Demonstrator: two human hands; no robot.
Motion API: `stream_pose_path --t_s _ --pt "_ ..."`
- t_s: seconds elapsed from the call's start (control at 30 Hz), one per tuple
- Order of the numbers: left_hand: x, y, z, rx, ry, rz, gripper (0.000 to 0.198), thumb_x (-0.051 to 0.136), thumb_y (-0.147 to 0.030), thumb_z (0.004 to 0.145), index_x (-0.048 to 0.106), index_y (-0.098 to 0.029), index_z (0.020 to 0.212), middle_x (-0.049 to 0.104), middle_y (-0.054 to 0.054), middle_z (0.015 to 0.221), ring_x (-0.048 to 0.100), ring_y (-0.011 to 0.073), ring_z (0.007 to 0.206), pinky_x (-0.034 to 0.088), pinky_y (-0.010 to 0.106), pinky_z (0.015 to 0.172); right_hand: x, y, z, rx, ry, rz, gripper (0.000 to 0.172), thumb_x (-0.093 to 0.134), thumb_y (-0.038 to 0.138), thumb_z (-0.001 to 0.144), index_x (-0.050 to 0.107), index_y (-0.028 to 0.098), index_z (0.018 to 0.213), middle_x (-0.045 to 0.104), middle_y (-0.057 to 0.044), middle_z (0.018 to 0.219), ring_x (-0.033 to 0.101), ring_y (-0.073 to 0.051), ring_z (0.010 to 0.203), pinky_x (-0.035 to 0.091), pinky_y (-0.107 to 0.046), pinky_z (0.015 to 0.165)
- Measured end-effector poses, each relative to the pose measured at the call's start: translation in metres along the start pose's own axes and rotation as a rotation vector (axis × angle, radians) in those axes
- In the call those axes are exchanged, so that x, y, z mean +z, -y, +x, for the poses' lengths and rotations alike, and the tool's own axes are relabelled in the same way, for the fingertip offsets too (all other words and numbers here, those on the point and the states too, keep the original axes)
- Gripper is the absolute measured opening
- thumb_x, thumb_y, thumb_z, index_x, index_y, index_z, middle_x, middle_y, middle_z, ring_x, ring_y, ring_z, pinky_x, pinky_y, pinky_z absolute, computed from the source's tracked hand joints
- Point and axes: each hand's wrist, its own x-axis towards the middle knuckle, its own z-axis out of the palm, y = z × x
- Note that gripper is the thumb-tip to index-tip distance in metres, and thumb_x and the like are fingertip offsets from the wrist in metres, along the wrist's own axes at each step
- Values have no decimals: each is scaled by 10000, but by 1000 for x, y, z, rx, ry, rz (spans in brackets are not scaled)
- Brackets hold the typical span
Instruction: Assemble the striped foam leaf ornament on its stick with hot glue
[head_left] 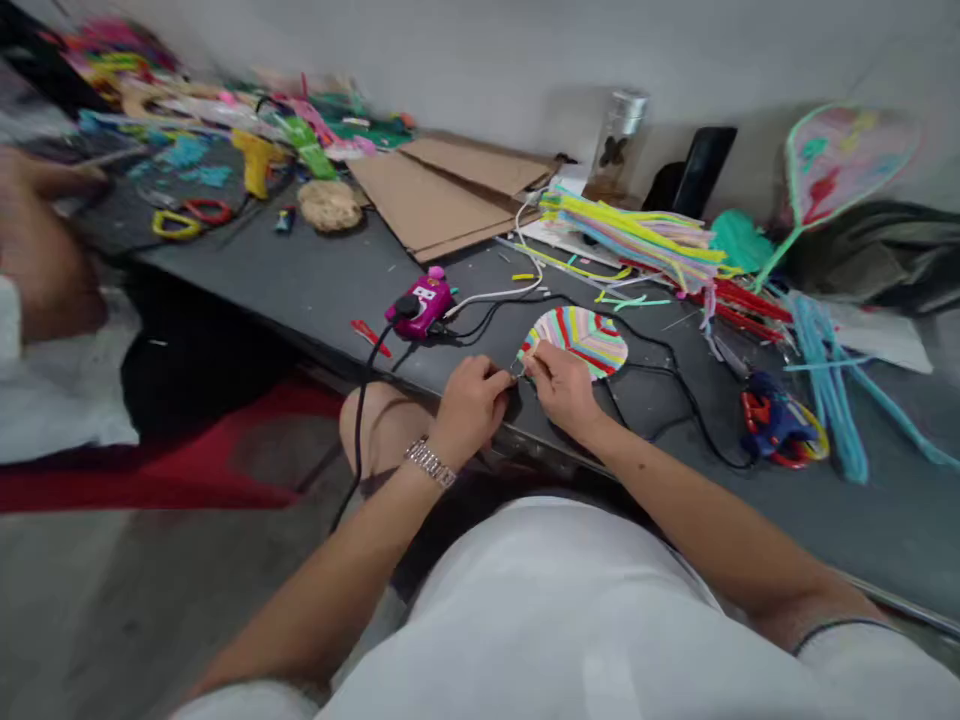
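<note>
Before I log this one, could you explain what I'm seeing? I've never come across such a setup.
There's no machine: a person works with bare hands, filmed by one head-worn camera looking forward and down. The left hand, with a metal band on its wrist, and the right hand pinch what looks like a small ring, at the edge of a striped piece. Whether these are joined is too small to tell. The dark table also holds cardboard, fuzzy sticks and a yellow glue gun.

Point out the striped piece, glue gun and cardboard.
Striped piece (581, 336): head view, middle of its face.
Glue gun (256, 165): head view, yellow body.
Cardboard (431, 205): head view, front sheet.
</note>
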Motion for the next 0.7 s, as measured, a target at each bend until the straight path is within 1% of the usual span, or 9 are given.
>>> stream_pose_path --t_s 0.13,0.23,0.43,0.53,0.7 --pt "2 3 0 44 -16 5 227 548 -60 880 722 -199 924 591 70 873 534 237 832 467 358 746 3 -1 0 -2 -30 -13 312 427 318 1080 492 237 786 562 -4 717 495 -168 675 344 -286 682" --pt "5 5 -2 63 -51 10 222 544 -75 896 723 -201 935 588 74 877 522 241 828 446 362 725 6 -2 0 -5 -41 -35 321 434 319 1081 504 233 781 575 -8 719 484 -169 670 332 -293 676" --pt "9 6 -5 94 -126 12 209 526 -114 938 699 -199 855 593 85 872 498 246 819 414 366 712 7 -3 2 -6 -33 -79 308 432 324 1081 535 222 809 608 -22 758 521 -173 714 355 -289 704" --pt "11 5 -5 114 -160 14 203 525 -118 934 702 -188 862 614 99 884 500 257 827 410 379 712 6 -3 1 -8 -29 -85 295 431 313 1079 525 224 814 611 -18 758 533 -170 714 349 -285 701" --pt "14 3 -5 130 -218 15 175 546 -135 917 711 -184 887 637 102 888 510 257 809 416 387 707 5 -4 1 -5 -35 -81 300 434 307 1078 497 231 794 594 -3 726 513 -164 684 327 -288 685"
